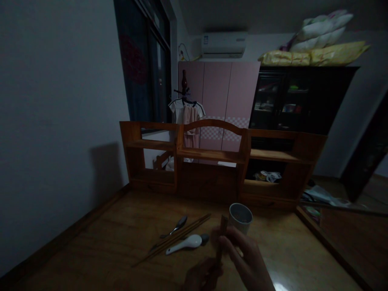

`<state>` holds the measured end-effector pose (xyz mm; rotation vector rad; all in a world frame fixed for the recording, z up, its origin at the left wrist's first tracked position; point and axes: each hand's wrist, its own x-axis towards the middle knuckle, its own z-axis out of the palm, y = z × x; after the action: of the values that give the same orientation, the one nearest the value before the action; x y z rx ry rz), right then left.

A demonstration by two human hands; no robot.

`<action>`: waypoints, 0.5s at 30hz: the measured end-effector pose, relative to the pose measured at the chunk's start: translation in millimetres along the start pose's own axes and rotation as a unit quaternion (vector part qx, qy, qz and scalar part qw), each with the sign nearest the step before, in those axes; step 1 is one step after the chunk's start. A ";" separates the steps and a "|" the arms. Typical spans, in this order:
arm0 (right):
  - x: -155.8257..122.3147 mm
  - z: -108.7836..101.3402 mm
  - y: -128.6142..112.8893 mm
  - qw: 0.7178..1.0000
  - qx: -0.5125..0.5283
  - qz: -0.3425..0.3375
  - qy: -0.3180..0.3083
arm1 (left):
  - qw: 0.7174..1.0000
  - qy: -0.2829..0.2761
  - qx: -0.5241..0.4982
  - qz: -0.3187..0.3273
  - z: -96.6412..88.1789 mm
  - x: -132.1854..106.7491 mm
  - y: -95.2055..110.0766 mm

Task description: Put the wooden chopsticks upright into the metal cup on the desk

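In the dim light my right hand (245, 258) pinches a thin wooden stick (222, 234) near its upper part, just in front of a white cup (240, 217). My left hand (201, 277) is closed around the stick's lower end at the bottom edge of the view. To the left on the wooden desk (121, 250) lie a metal spoon (176, 229), a pair of long chopsticks (178, 238) and a white ceramic spoon (184, 243), with a small dark item beside its bowl.
A wooden shelf unit (212, 155) stands along the desk's back edge. The wall (60, 121) borders the desk on the left. Behind are a pink wardrobe (224, 93), a dark cabinet (297, 97) and hanging clothes (188, 115).
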<state>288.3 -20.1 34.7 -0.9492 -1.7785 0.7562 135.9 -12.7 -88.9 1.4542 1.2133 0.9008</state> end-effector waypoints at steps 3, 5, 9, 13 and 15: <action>-1.1 -2.7 -3.1 1.000 -0.009 0.004 -0.025 | 1.000 -0.008 -0.010 0.007 -3.3 -5.0 4.6; -1.2 -4.2 -5.3 0.999 -0.025 0.003 -0.028 | 1.000 -0.015 -0.013 0.021 -3.9 -7.5 7.3; 0.7 -5.3 -3.9 0.998 -0.051 -0.010 -0.023 | 0.999 -0.008 -0.042 -0.001 3.2 -7.3 6.9; 3.2 -7.0 0.6 0.997 -0.068 -0.034 -0.018 | 0.998 0.031 -0.056 0.012 3.3 -2.9 1.7; 3.9 -9.4 1.1 0.997 -0.069 -0.043 -0.017 | 0.996 0.068 -0.034 0.047 -11.8 0.2 0.0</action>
<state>296.4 -15.4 38.9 -0.9476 -1.9096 0.6041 124.7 -9.8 -86.2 1.4236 1.2089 1.1092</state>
